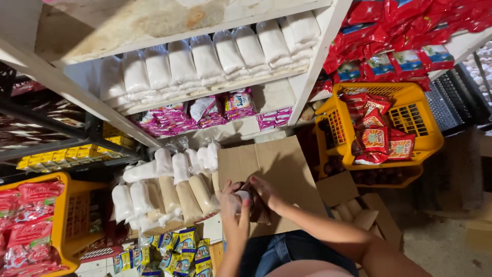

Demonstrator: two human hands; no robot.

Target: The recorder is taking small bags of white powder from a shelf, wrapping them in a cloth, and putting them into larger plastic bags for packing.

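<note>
Fingers of left hand (233, 202) and right hand (261, 191) closed together around a small clear packet (243, 197), brown cardboard flap (277, 164) behind them, bagged grains (169, 192) just left, white shelves (307, 77) above, yellow basket (410, 118) upper right.

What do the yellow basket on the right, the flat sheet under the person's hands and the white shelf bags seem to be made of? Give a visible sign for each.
Yellow basket: likely moulded plastic, with slightly glossy, uniform colour and lattice walls.
Flat sheet: apparently cardboard, matte brown with fold creases.
White bags: probably thin clear plastic film, which shines and wrinkles over the white contents.
</note>
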